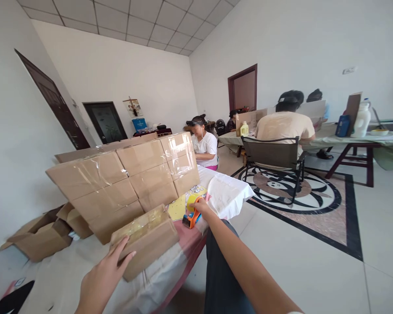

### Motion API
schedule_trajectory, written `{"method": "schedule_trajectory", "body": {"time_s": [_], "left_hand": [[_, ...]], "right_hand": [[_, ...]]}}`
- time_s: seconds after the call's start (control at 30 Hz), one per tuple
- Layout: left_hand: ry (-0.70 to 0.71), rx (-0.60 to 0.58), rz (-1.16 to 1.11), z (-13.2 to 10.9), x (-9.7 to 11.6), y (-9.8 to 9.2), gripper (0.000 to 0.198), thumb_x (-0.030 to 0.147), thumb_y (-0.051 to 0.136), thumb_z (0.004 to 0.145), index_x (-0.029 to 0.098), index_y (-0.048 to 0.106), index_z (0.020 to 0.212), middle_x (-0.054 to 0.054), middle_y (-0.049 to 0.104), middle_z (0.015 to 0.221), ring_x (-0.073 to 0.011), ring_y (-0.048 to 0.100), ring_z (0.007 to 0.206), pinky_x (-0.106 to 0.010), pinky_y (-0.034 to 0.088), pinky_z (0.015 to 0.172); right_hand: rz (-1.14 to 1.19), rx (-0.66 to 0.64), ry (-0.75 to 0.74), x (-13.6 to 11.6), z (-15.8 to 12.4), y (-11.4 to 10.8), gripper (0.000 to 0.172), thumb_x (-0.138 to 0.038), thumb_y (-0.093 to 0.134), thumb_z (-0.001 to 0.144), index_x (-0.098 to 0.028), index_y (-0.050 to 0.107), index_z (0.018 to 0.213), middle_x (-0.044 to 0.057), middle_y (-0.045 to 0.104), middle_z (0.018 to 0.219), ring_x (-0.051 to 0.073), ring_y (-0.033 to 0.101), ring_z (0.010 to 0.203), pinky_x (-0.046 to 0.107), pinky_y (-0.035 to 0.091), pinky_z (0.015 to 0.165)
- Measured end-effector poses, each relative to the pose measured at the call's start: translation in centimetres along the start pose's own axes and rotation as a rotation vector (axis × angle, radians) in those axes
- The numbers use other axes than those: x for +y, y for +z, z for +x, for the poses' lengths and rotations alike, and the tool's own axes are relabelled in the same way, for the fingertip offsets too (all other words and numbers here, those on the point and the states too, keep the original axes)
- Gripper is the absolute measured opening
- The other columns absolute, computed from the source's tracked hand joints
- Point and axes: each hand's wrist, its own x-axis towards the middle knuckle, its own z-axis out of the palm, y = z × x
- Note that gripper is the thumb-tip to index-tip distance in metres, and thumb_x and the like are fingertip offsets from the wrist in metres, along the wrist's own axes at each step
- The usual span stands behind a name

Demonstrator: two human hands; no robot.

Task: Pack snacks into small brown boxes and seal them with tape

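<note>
Here, right hand (201,206) clamps the tape dispenser (191,220); at its eight o'clock, left hand (105,269), fingers apart, touches the box (153,245).

A single view is taken from the wearer's head, aimed forward and down over the tablecloth (228,185) towards the room's far corner (192,80); the left hand (106,266) and right hand (201,208) are caught close below, the ceiling (144,17) farther off at the top

Matt cardboard box (150,250) under glossy tape (147,224)
The tape dispenser (194,219) looks smooth plastic, the cloth cover (229,192) matt and creased, the floor tiles (314,279) smooth with a faint sheen.
</note>
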Motion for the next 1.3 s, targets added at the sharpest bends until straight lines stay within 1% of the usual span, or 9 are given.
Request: {"method": "schedule_trajectory", "body": {"time_s": [0.13, 0.23, 0.43, 0.6, 0.7, 0.83, 0.93, 1.03, 1.3], "left_hand": [[-0.015, 0.093, -0.019, 0.3, -0.7, 0.8, 0.068, 0.063, 0.031, 0.097, 0.025, 0.048, 0.150, -0.010, 0.055, 0.151, -0.0320, 0.074, 0.092, -0.042, 0.058, 0.071], [0.008, 0.202, -0.001, 0.0, -0.4, 1.3, 0.069, 0.061, 0.033, 0.097, 0.023, 0.045, 0.153, -0.011, 0.047, 0.157, -0.0275, 0.074, 0.082, -0.038, 0.057, 0.064], [0.047, 0.442, 0.156, -1.8, 2.4, 0.7, 0.063, 0.057, 0.033, 0.096, 0.029, 0.049, 0.150, -0.007, 0.054, 0.152, -0.0207, 0.067, 0.057, -0.035, 0.047, 0.047], [0.179, 0.533, -0.100, -2.7, 4.3, 0.1, 0.048, 0.055, 0.041, 0.098, 0.029, 0.064, 0.130, -0.004, 0.067, 0.139, -0.0268, 0.074, 0.097, -0.035, 0.057, 0.069], [0.287, 0.528, -0.295, -2.6, 5.0, 0.2, 0.045, 0.055, 0.048, 0.096, 0.029, 0.061, 0.130, -0.005, 0.067, 0.137, -0.0284, 0.070, 0.112, -0.039, 0.058, 0.090], [0.436, 0.504, -0.376, -1.6, 5.8, 1.1, 0.059, 0.052, 0.056, 0.093, 0.029, 0.045, 0.147, -0.009, 0.057, 0.149, -0.0316, 0.057, 0.134, -0.050, 0.048, 0.112], [0.494, 0.403, -0.421, -0.9, 6.8, 2.1, 0.076, 0.050, 0.061, 0.091, 0.031, 0.029, 0.158, -0.009, 0.044, 0.160, -0.0334, 0.048, 0.143, -0.051, 0.048, 0.114], [0.548, 0.259, -0.524, -0.7, 8.1, 2.7, 0.083, 0.048, 0.063, 0.091, 0.033, 0.022, 0.161, -0.008, 0.038, 0.164, -0.0333, 0.043, 0.147, -0.048, 0.049, 0.114], [0.481, 0.102, -0.703, -1.8, 10.3, 3.2, 0.081, 0.052, 0.065, 0.089, 0.029, 0.031, 0.159, -0.011, 0.042, 0.161, -0.0323, 0.041, 0.148, -0.046, 0.049, 0.114]], "right_hand": [[0.053, -0.170, -0.048, -0.8, -1.1, 1.5, 0.039, -0.030, 0.087, 0.059, -0.015, 0.065, 0.088, 0.002, 0.070, 0.080, 0.019, 0.067, 0.078, 0.033, 0.056, 0.080], [0.108, -0.250, -0.112, -1.6, -2.9, 3.1, 0.045, -0.037, 0.085, 0.061, -0.016, 0.064, 0.094, 0.003, 0.072, 0.087, 0.022, 0.069, 0.087, 0.037, 0.056, 0.088], [0.318, -0.397, -0.163, -2.5, -8.5, 6.3, 0.039, -0.045, 0.068, 0.075, -0.020, 0.059, 0.104, 0.004, 0.069, 0.082, 0.023, 0.069, 0.087, 0.038, 0.057, 0.081], [0.361, -0.535, -0.171, -3.1, -10.7, 6.3, 0.032, -0.033, 0.065, 0.071, -0.023, 0.056, 0.100, 0.002, 0.066, 0.072, 0.022, 0.068, 0.077, 0.034, 0.055, 0.070], [0.384, -0.557, -0.166, -3.7, -10.9, 5.8, 0.033, -0.031, 0.063, 0.068, -0.022, 0.055, 0.099, 0.001, 0.064, 0.070, 0.021, 0.067, 0.075, 0.033, 0.055, 0.069], [0.432, -0.632, -0.118, -4.3, -11.7, 5.4, 0.031, -0.029, 0.059, 0.067, -0.021, 0.057, 0.097, 0.000, 0.062, 0.065, 0.020, 0.066, 0.072, 0.032, 0.054, 0.068], [0.422, -0.729, -0.077, -4.2, -12.8, 5.3, 0.027, -0.025, 0.059, 0.065, -0.020, 0.059, 0.092, 0.000, 0.062, 0.064, 0.019, 0.066, 0.070, 0.030, 0.054, 0.067], [0.393, -0.718, -0.061, -3.9, -13.5, 5.0, 0.027, -0.026, 0.063, 0.063, -0.019, 0.060, 0.089, 0.001, 0.064, 0.067, 0.020, 0.067, 0.073, 0.031, 0.055, 0.070], [0.340, -0.863, -0.052, -4.3, -14.2, 3.0, 0.038, -0.037, 0.067, 0.076, -0.018, 0.062, 0.108, 0.005, 0.071, 0.078, 0.021, 0.070, 0.078, 0.030, 0.053, 0.072]]}}
